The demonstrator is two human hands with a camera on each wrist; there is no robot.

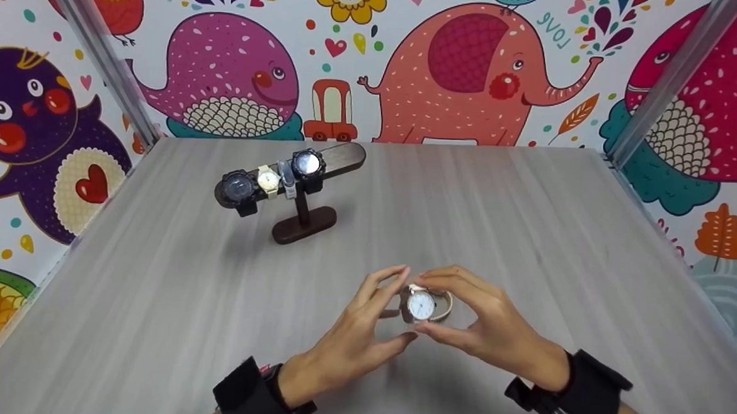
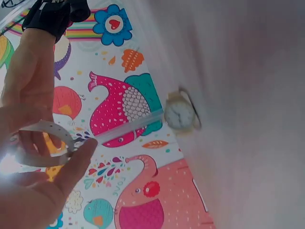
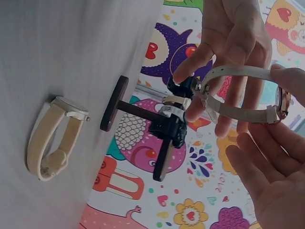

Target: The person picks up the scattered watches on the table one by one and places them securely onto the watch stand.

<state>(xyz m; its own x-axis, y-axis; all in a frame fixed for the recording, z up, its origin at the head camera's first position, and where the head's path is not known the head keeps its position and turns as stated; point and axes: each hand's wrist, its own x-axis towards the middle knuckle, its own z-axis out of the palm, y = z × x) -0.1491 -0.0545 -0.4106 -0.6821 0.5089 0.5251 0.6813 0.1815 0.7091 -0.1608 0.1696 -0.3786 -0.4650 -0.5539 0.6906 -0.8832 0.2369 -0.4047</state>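
Observation:
My right hand (image 1: 489, 317) pinches a wristwatch (image 1: 421, 306) with a pale round dial by its case. Its light strap loop (image 3: 233, 114) hangs under the case, and the clasp end shows near the fingers of my left hand (image 1: 356, 326). Those fingers lie fairly straight around the strap; contact with it is hard to judge. A second watch (image 3: 47, 136) with a beige strap rests on its strap on the table, beneath the hands. In the head view only part of its band (image 1: 445, 307) appears behind the held watch.
Farther back on the left stands a dark wooden watch stand (image 1: 304, 226). Its bar carries several watches, including a black one (image 1: 238, 186) and a gold one (image 1: 268, 179); the bar's right end is bare. Patterned walls (image 1: 463, 79) border the grey table (image 1: 500, 220).

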